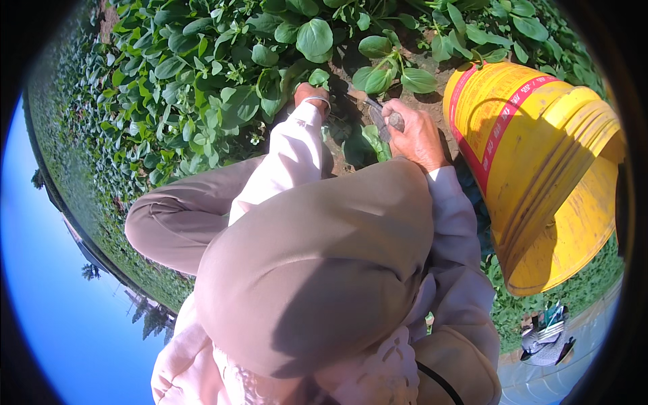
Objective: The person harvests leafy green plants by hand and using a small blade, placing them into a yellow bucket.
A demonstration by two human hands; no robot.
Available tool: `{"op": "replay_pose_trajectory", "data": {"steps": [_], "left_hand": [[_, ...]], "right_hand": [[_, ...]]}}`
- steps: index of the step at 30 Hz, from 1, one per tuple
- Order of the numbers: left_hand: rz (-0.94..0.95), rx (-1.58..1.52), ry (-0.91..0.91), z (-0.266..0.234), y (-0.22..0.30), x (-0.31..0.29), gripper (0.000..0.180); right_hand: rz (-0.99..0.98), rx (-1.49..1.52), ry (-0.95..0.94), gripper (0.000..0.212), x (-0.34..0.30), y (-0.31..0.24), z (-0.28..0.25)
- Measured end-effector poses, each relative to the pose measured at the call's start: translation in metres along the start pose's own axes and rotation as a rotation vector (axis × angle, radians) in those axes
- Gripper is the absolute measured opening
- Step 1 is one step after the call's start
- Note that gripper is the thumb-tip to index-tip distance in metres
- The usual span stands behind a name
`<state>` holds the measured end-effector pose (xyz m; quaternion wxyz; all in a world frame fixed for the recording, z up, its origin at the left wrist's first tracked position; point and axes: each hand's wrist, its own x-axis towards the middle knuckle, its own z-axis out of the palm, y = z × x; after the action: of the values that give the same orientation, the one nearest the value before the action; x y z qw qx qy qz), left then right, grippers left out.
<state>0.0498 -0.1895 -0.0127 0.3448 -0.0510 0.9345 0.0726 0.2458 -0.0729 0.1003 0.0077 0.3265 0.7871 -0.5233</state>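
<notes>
At the far left I get blue sky (40,270), bending against the dense green field. Moving right, broad-leaved plants (182,64) fill the upper part of my view, above the folded leg in brown trousers (169,226). The left hand (314,95), with a pale band (320,100) at its wrist, reaches down into the edge of this foliage; leaves hide its fingertips, so I cannot tell whether they are apart, together or clamped on a stem.

Just right of it is bare soil (347,73), with a small leafy plant (385,73) rooted beyond the hands and a bright leaf (373,138) below. Between them slants the dark blade (375,112) of a hand tool, whose rounded handle end (396,121) shows at the right hand (417,135); those fingers are curled firmly around the grip. At far right is a yellow bucket (496,135) with a red band, near that hand but apart from it.

I judge the step in hand to be close blade work low among the plants. The next move, to my mind, calls for clear sight of the left fingers and the blade kept away from them.
</notes>
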Motion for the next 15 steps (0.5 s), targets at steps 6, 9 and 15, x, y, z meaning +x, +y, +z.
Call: {"op": "replay_pose_trajectory", "data": {"steps": [6, 9, 15], "left_hand": [[0.189, -0.161, -0.473, -0.045, -0.015, 0.013, 0.036], [0.297, -0.538, -0.564, -0.108, 0.049, -0.047, 0.021], [0.958, -1.28, -1.227, -0.216, 0.198, -0.138, 0.015]], "right_hand": [[0.083, 0.042, 0.006, 0.012, -0.001, 0.009, 0.006], [0.092, 0.078, 0.059, 0.012, -0.004, 0.019, 0.009], [0.124, 0.082, 0.008, 0.01, 0.001, 0.015, 0.013]]}}
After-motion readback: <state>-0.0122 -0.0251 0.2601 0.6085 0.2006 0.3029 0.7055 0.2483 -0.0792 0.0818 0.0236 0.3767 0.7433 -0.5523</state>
